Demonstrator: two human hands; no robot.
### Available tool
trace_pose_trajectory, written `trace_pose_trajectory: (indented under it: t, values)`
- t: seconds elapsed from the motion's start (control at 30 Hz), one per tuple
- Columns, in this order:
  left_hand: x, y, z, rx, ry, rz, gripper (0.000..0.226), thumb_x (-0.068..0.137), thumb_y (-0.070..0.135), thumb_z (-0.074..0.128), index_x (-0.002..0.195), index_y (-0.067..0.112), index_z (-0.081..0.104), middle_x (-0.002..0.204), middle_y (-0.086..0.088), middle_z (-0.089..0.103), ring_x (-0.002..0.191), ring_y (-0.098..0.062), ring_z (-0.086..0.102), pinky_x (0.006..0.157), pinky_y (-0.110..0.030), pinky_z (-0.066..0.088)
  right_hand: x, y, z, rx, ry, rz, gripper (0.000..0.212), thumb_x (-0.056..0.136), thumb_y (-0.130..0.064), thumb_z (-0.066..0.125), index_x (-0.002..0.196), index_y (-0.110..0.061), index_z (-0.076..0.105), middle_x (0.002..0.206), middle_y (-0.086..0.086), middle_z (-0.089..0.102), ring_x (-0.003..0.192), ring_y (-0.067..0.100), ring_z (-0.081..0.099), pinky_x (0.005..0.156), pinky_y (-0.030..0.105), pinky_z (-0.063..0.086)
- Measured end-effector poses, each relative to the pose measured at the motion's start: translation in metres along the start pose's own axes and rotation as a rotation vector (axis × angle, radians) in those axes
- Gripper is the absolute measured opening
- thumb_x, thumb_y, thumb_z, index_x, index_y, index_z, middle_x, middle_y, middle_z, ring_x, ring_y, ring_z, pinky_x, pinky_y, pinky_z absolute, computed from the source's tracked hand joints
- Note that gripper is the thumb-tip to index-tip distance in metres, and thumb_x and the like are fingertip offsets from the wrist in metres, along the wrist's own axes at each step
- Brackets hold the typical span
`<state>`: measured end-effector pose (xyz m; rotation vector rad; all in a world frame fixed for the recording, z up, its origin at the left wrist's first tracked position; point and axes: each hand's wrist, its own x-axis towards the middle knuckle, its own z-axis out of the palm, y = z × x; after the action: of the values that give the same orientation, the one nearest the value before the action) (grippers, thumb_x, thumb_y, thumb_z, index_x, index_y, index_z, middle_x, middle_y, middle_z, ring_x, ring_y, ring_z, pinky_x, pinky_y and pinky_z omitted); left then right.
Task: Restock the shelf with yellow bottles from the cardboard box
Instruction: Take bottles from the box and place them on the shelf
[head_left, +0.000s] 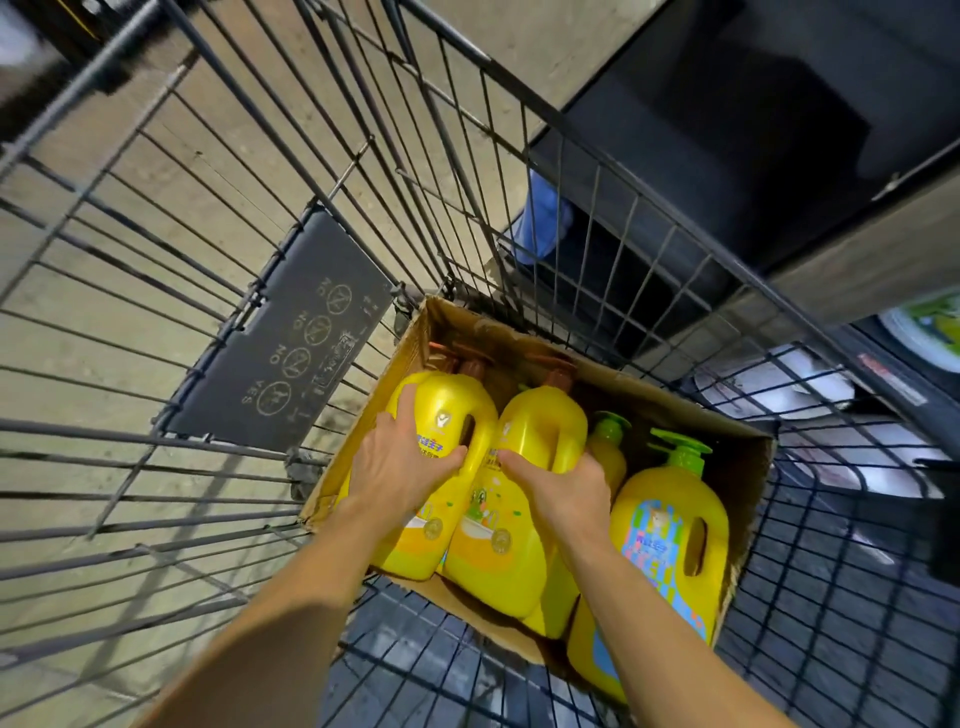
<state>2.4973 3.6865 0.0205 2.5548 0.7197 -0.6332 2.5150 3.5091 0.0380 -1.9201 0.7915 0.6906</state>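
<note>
Yellow plastic bottles with moulded handles stood packed in an open brown cardboard box (748, 499) that sat inside a black wire shopping cart (597, 187). The left hand (402, 462) curled over the leftmost brown-capped yellow bottle (447, 410), thumb hooked at its handle opening. The right hand (563, 491) gripped the handle of the neighbouring brown-capped yellow bottle (524, 431), fingers wrapped round it. To the right stood a blue-labelled yellow bottle with a green pump (670, 525), and behind it a smaller green-pump bottle (608, 447). A grey plastic safety flap (291, 358) hung on the cart's wire wall.
</note>
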Motion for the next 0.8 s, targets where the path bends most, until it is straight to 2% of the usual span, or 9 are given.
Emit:
trace_pose_trajectory:
  t: [0.13, 0.33, 0.5, 0.6, 0.67, 0.8]
  values:
    - [-0.006, 0.001, -0.018, -0.018, 0.037, 0.029, 0.102, 0.070, 0.063, 0.070, 0.147, 0.025, 0.015, 0.126, -0.015, 0.052, 0.113, -0.038, 0.056, 0.085, -0.045, 0.047, -0.005, 0.002, -0.011, 0.044, -0.048, -0.082, 0.065, 0.055, -0.052, 0.089, 0.109, -0.023, 0.067, 0.102, -0.004, 0.071, 0.097, 0.021, 0.067, 0.081, 0.034, 0.053]
    - [-0.051, 0.033, -0.078, -0.097, 0.186, 0.055, 0.097, 0.067, 0.065, 0.069, 0.143, 0.031, 0.021, 0.122, -0.007, 0.051, 0.108, -0.036, 0.058, 0.082, -0.046, 0.047, -0.049, -0.030, -0.058, 0.037, -0.029, -0.316, 0.069, 0.055, -0.050, 0.090, 0.114, -0.026, 0.064, 0.110, -0.006, 0.070, 0.100, 0.016, 0.066, 0.086, 0.039, 0.055]
    - [-0.126, 0.082, -0.150, -0.227, 0.286, 0.135, 0.096, 0.064, 0.063, 0.072, 0.141, 0.037, 0.021, 0.127, -0.005, 0.053, 0.108, -0.037, 0.059, 0.084, -0.048, 0.050, -0.125, -0.062, -0.135, 0.120, -0.018, -0.461, 0.059, 0.059, -0.044, 0.090, 0.110, -0.034, 0.062, 0.104, -0.018, 0.067, 0.099, 0.009, 0.064, 0.086, 0.033, 0.053]
    - [-0.178, 0.122, -0.187, -0.247, 0.337, 0.226, 0.095, 0.066, 0.058, 0.076, 0.141, 0.035, 0.022, 0.130, -0.005, 0.053, 0.110, -0.037, 0.059, 0.084, -0.045, 0.048, -0.168, -0.072, -0.188, 0.172, 0.011, -0.532, 0.062, 0.056, -0.049, 0.090, 0.110, -0.034, 0.064, 0.106, -0.015, 0.070, 0.099, 0.006, 0.066, 0.087, 0.037, 0.056]
    - [-0.214, 0.151, -0.206, -0.250, 0.372, 0.274, 0.095, 0.067, 0.057, 0.077, 0.141, 0.033, 0.023, 0.133, -0.006, 0.052, 0.113, -0.037, 0.059, 0.084, -0.044, 0.047, -0.193, -0.074, -0.227, 0.227, 0.044, -0.564, 0.056, 0.055, -0.042, 0.092, 0.104, -0.037, 0.064, 0.104, -0.014, 0.072, 0.097, 0.005, 0.068, 0.087, 0.039, 0.057]
    - [-0.286, 0.210, -0.221, -0.295, 0.444, 0.374, 0.098, 0.068, 0.057, 0.077, 0.146, 0.029, 0.023, 0.139, -0.006, 0.051, 0.116, -0.038, 0.058, 0.087, -0.045, 0.047, -0.241, -0.069, -0.314, 0.284, 0.130, -0.677, 0.054, 0.055, -0.032, 0.095, 0.099, -0.033, 0.065, 0.096, -0.014, 0.073, 0.087, -0.002, 0.069, 0.079, 0.032, 0.058]
